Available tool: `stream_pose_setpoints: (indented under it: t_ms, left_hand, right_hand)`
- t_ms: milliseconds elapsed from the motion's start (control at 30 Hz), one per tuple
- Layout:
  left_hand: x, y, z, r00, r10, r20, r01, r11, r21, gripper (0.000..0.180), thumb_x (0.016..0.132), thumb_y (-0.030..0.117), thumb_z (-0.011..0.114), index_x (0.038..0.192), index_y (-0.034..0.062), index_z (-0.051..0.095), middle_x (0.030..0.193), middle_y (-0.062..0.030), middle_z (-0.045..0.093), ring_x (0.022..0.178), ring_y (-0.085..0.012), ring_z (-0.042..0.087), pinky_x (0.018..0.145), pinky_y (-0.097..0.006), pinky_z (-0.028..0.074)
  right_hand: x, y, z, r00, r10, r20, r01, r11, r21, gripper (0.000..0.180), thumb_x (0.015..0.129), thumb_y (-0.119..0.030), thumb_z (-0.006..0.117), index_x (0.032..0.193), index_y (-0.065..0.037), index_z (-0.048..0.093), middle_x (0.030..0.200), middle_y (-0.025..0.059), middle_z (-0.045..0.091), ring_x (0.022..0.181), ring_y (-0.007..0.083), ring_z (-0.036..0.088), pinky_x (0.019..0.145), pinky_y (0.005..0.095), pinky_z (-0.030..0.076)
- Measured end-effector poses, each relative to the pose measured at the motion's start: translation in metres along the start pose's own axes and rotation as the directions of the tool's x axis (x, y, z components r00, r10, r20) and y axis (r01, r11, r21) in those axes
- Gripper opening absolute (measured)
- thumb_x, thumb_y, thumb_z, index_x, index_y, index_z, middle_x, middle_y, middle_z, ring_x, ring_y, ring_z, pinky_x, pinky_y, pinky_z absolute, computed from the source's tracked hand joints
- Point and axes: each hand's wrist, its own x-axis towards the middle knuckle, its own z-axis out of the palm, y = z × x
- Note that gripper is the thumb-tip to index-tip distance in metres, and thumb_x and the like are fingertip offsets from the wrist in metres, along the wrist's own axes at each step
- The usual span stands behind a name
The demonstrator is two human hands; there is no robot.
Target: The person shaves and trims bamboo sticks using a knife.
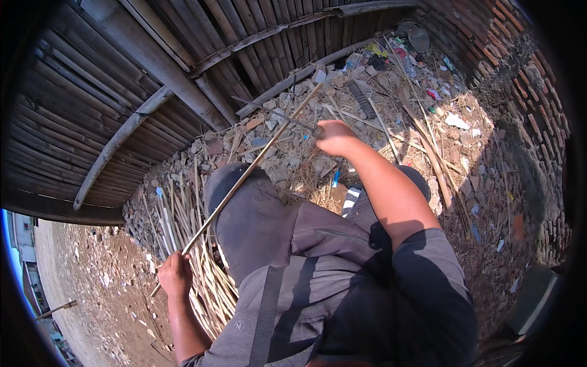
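left grip: your left hand [175,274] is wrapped shut around the near end of a long thin bamboo strip [247,173], down low by your left hip.
right grip: your right hand [334,137] is out in front, fingers curled closed on a dark blade or knife [287,117], can't tell exactly what kind. The blade runs off to the left of that hand and crosses the strip.
where the strip is: stretched between both hands and past the right one, lying over your raised knee [229,183].
long axis: diagonal, from the left hand up and away to the right, with the far tip [319,85] pointing at the foot of the bamboo wall [122,79].
why it's held like this: looks to me like the left hand anchors the tail and the knee props the middle, so the blade has something steady to bite on.
around you: pile of pale split strips [202,269] just right of the left hand, rubble and litter [391,92] beyond the right hand, brick wall [520,79] further right.
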Motion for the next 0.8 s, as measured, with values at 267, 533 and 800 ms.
stream_pose_setpoints:
  t_ms: [267, 533, 800]
  left_hand:
    - [-0.006, -0.007, 0.000, 1.000, -0.002, -0.019, 0.002, 1.000, 0.017, 0.014, 0.089, 0.020, 0.069, 0.090, 0.0073, 0.063, 0.072, -0.0099, 0.063, 0.058, -0.0295, 0.061, 0.052, -0.041, 0.048]
    - [-0.028, -0.028, 0.006, 0.998, -0.060, -0.002, 0.060, 0.998, -0.001, 0.010, 0.088, 0.015, 0.066, 0.093, 0.0086, 0.061, 0.077, -0.0088, 0.061, 0.067, -0.0304, 0.062, 0.059, -0.043, 0.048]
    - [-0.195, -0.063, 0.050, 0.770, -0.624, 0.133, 0.610, 0.781, 0.133, 0.028, 0.095, 0.020, 0.061, 0.119, 0.0050, 0.057, 0.101, -0.0195, 0.065, 0.093, -0.0409, 0.063, 0.082, -0.047, 0.052]
  right_hand:
    - [-0.024, -0.049, -0.004, 0.970, -0.227, 0.089, 0.241, 0.945, -0.222, 0.029, 0.076, -0.019, 0.065, 0.104, -0.014, 0.068, 0.100, 0.0178, 0.070, 0.097, 0.0386, 0.067, 0.086, 0.0493, 0.053]
    - [0.028, 0.099, -0.022, 0.900, 0.384, -0.205, -0.200, 0.783, 0.589, 0.018, 0.077, -0.020, 0.073, 0.086, -0.007, 0.063, 0.071, 0.0040, 0.060, 0.060, 0.0197, 0.059, 0.057, 0.0346, 0.047]
    - [0.029, 0.074, -0.038, 0.862, 0.498, -0.092, -0.152, 0.428, 0.891, 0.017, 0.083, -0.017, 0.073, 0.082, -0.014, 0.056, 0.063, -0.0044, 0.051, 0.047, 0.0087, 0.045, 0.044, 0.0276, 0.035]
